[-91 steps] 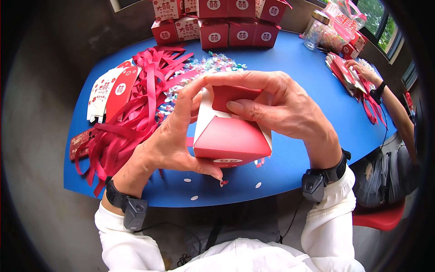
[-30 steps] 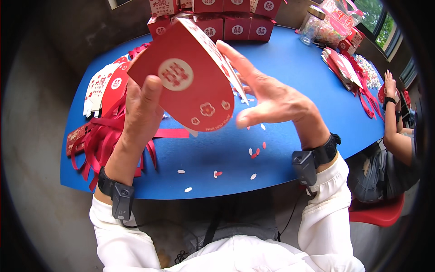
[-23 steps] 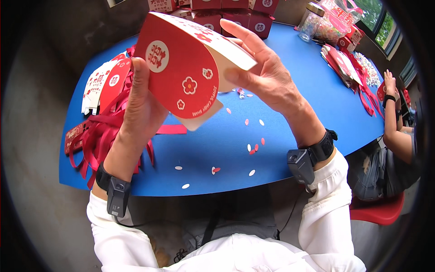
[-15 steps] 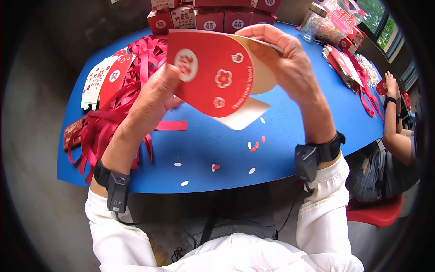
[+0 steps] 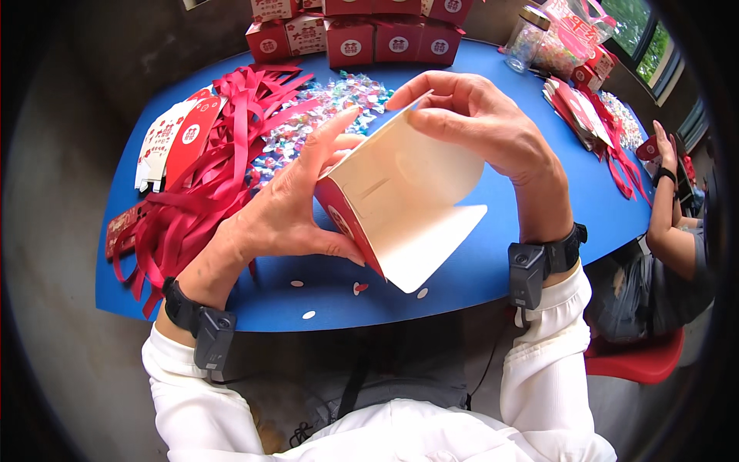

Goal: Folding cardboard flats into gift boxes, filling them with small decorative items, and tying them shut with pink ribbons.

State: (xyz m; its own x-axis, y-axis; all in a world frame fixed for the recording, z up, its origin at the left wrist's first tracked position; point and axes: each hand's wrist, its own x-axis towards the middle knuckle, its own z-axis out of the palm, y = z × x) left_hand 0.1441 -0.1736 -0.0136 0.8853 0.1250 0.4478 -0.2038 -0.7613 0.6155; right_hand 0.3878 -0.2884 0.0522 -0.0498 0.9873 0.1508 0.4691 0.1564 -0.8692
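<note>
Between my hands is a partly unfolded red gift box (image 5: 404,200), its cream inside facing me and a wide flap hanging low on the right. My left hand (image 5: 281,204) grips the box's left side, thumb along the red outer face and fingers by the upper edge. At the upper edge, my right hand (image 5: 489,123) pinches a panel between thumb and fingers. Behind the box lies a pile of wrapped candies (image 5: 339,100) in shiny, many-coloured wrappers. Red ribbons (image 5: 231,154) are heaped beside my left forearm.
Flat box blanks (image 5: 185,135) lie left of the ribbons. Finished red boxes (image 5: 350,42) are stacked at the back. A clear jar (image 5: 527,38) and a candy bag (image 5: 570,46) stand back right. Paper bits (image 5: 360,289) dot the blue table (image 5: 254,304). Another person's hand (image 5: 663,146) works at right.
The box has been tilted and turned from its printed red face to its cream inside, and lowered. Both hands have shifted their hold. The candy pile behind has come into view.
</note>
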